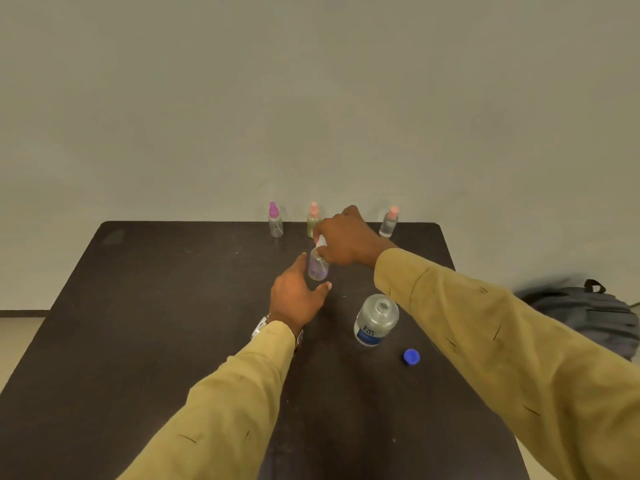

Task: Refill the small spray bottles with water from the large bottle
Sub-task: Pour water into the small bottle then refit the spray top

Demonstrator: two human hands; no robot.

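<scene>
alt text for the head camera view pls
The right hand grips the top of a small spray bottle on a dark table while the open left hand reaches beside it. Nearer stand an uncapped large bottle and its blue cap.

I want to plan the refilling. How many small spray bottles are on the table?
4. Three stand along the far edge: purple cap, middle, right. One is between the hands. The right hand may hide more.

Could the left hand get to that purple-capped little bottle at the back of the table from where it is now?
Probably yes. The left hand is open beside the near spray bottle, and the bare table between it and the purple-capped bottle holds nothing in the way.
</scene>
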